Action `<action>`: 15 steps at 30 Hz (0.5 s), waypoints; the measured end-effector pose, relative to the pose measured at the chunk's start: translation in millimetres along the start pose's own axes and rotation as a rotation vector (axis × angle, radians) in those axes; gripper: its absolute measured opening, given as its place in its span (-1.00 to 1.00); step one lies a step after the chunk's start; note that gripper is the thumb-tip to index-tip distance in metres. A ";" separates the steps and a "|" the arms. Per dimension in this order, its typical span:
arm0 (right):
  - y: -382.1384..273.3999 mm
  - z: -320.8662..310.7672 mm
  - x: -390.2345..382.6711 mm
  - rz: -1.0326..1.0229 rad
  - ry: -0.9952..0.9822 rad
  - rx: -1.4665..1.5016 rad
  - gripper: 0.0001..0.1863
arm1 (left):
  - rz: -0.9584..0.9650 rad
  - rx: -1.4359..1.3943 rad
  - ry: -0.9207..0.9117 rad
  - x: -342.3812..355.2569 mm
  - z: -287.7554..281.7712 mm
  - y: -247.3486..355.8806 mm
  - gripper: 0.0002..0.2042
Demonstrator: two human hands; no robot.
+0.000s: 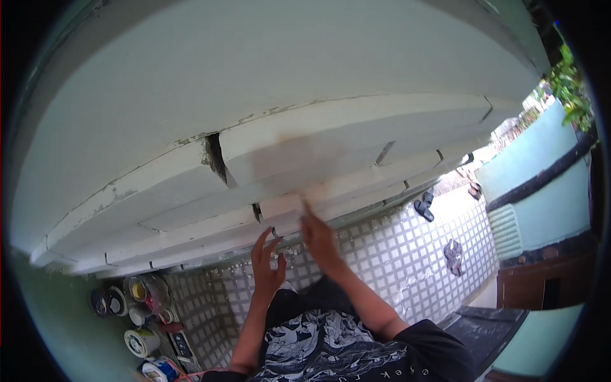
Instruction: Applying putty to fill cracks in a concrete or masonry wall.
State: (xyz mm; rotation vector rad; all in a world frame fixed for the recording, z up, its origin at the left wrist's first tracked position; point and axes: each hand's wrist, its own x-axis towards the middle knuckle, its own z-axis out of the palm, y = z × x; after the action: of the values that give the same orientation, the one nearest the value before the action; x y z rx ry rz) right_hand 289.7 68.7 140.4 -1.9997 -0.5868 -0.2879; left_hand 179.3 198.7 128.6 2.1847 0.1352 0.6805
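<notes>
Close to the lower edge of a long white stepped ledge (382,121), two bare hands are up in front of the person. The left hand (267,270) has its thumb and fingers apart and bent, and I see nothing held in it. Its fingertips are near a small dark gap (256,212) in the ledge. The right hand (318,239) is just beside it, with one finger pointing up toward the ledge. It is blurry, so I cannot tell if it grips anything. A bigger dark gap (217,158) with rough edges is higher up, to the left. Below is a tiled floor (407,267) with black slippers (424,207) on it. Round tubs (141,342) are at the lower left.
</notes>
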 end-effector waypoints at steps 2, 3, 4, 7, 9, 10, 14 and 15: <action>-16.1 16.2 -5.5 -0.007 -0.002 -0.087 -0.49 | 0.097 0.054 0.003 22.4 -3.6 -0.1 -0.57; -19.6 19.0 -5.1 -0.025 -0.020 -0.164 -0.49 | 0.107 0.107 0.011 34.4 -5.1 -0.2 -0.53; -16.6 15.3 -3.8 -0.017 -0.004 -0.170 -0.49 | 0.117 0.161 0.019 43.2 -6.6 -0.9 -0.48; 27.1 -18.7 4.1 -0.017 0.051 -0.367 -0.51 | 0.123 0.355 -0.170 54.9 -7.2 -1.1 -0.38; 52.5 -51.8 14.2 -0.007 0.117 -0.479 -0.51 | 0.142 0.488 -0.256 54.3 -3.5 6.4 -0.34; 58.1 -70.8 24.6 0.087 0.152 -0.460 -0.51 | 0.136 0.495 -0.236 53.6 -1.8 12.6 -0.31; 39.2 -57.2 26.4 0.247 0.157 -0.260 -0.53 | 0.083 0.574 -0.185 48.5 7.3 20.2 -0.22; 42.2 -39.4 20.6 0.072 0.158 -0.186 -0.53 | 0.091 0.568 -0.187 47.6 10.3 23.0 -0.22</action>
State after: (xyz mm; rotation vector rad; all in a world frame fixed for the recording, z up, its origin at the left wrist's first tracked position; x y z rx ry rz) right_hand 330.9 23.5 136.2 -2.1473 -0.3991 -0.4667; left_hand 221.9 191.6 160.7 2.8015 0.1444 0.5233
